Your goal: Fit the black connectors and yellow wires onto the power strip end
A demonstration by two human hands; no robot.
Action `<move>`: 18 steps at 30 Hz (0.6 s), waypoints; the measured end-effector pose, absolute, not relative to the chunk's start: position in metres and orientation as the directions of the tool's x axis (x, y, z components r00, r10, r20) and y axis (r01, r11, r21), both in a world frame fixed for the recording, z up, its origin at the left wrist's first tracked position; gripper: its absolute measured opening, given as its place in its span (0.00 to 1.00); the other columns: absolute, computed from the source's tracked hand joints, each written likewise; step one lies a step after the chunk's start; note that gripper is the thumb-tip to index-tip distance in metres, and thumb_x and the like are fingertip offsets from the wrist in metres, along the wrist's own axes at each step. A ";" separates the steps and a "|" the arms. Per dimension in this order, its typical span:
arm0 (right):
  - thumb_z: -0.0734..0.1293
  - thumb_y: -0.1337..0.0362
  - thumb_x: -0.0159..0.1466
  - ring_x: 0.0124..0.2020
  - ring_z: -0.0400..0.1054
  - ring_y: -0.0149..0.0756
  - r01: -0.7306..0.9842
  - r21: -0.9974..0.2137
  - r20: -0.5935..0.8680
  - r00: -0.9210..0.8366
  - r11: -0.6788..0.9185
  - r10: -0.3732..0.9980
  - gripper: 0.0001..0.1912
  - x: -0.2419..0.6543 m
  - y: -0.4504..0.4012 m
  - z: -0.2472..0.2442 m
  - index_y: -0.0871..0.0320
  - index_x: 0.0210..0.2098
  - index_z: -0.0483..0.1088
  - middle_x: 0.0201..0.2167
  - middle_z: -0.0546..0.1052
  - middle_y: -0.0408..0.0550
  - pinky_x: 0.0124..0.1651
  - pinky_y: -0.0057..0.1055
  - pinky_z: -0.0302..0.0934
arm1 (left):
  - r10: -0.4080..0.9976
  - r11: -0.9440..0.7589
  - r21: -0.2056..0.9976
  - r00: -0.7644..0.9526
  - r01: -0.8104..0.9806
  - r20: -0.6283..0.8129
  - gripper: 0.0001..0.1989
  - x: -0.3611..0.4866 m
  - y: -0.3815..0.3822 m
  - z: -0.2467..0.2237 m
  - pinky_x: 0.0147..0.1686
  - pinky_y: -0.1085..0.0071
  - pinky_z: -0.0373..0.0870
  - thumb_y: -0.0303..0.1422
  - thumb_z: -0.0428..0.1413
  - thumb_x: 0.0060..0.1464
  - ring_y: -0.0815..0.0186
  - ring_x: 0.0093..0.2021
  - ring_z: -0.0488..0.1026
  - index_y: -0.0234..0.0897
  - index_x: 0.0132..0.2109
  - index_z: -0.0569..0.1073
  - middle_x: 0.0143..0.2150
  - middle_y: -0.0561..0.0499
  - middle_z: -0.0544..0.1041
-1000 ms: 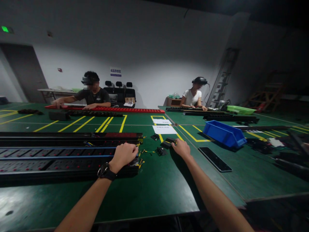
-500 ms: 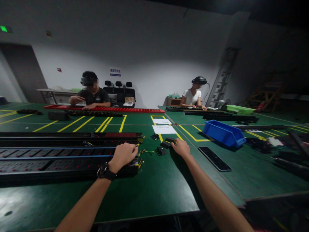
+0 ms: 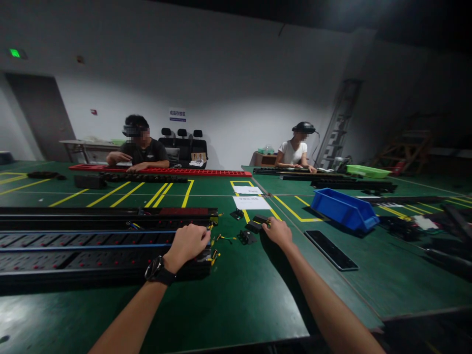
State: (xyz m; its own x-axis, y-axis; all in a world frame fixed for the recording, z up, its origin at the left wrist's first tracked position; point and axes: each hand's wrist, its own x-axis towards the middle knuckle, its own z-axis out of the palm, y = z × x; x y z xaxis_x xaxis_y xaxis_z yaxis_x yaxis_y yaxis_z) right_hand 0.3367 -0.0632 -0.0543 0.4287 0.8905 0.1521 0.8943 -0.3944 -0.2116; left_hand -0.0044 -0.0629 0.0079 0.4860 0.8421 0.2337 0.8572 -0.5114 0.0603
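Observation:
My left hand (image 3: pixel 189 242), with a black watch on the wrist, rests closed on the right end of the long black strips (image 3: pixel 92 253) with red dots; what its fingers hold, if anything, is hidden. Yellow-green wire ends (image 3: pixel 215 255) stick out beside it. Over the green table my right hand (image 3: pixel 277 231) has its fingers pressed together at the right edge of small black blocks (image 3: pixel 255 225); what is in the fingertips is too small to make out. Black brackets (image 3: pixel 246 237) lie just left of these blocks.
A blue bin (image 3: pixel 342 209) and a black phone (image 3: pixel 331 250) are on the right. White papers (image 3: pixel 250 202) lie ahead. Across the table, two people sit behind a long red rail (image 3: pixel 206 172) and black strips (image 3: pixel 295 172). A green tray (image 3: pixel 368 171) stands far right.
The view has tilted slightly upward, so the table and both hands appear a little lower. Both hands stay at nearly the same places beside the strips and the black blocks.

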 end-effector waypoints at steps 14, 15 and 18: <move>0.60 0.60 0.71 0.48 0.71 0.44 0.953 -0.301 0.474 0.111 0.043 0.873 0.14 0.275 -0.073 -0.038 0.56 0.48 0.75 0.44 0.80 0.52 0.52 0.37 0.61 | 0.840 -0.514 0.045 0.492 0.856 0.228 0.24 -0.004 -0.064 0.007 0.39 0.67 0.70 0.42 0.42 0.68 0.58 0.36 0.80 0.38 0.37 0.80 0.36 0.43 0.82; 0.60 0.60 0.72 0.46 0.72 0.41 0.929 -0.320 0.472 -0.011 0.183 0.881 0.14 0.263 -0.076 -0.036 0.55 0.49 0.75 0.43 0.80 0.51 0.51 0.35 0.61 | 0.840 -0.513 0.041 0.492 0.857 0.227 0.24 -0.004 -0.064 0.007 0.40 0.66 0.70 0.42 0.42 0.68 0.58 0.37 0.80 0.38 0.37 0.80 0.36 0.42 0.82; 0.62 0.63 0.71 0.42 0.72 0.37 0.805 -0.321 0.419 -0.352 0.499 0.837 0.12 0.228 -0.088 -0.034 0.55 0.48 0.76 0.41 0.79 0.48 0.48 0.31 0.62 | 0.844 -0.502 0.020 0.484 0.865 0.232 0.24 -0.003 -0.064 0.006 0.40 0.65 0.71 0.42 0.43 0.68 0.56 0.37 0.80 0.38 0.38 0.81 0.37 0.41 0.82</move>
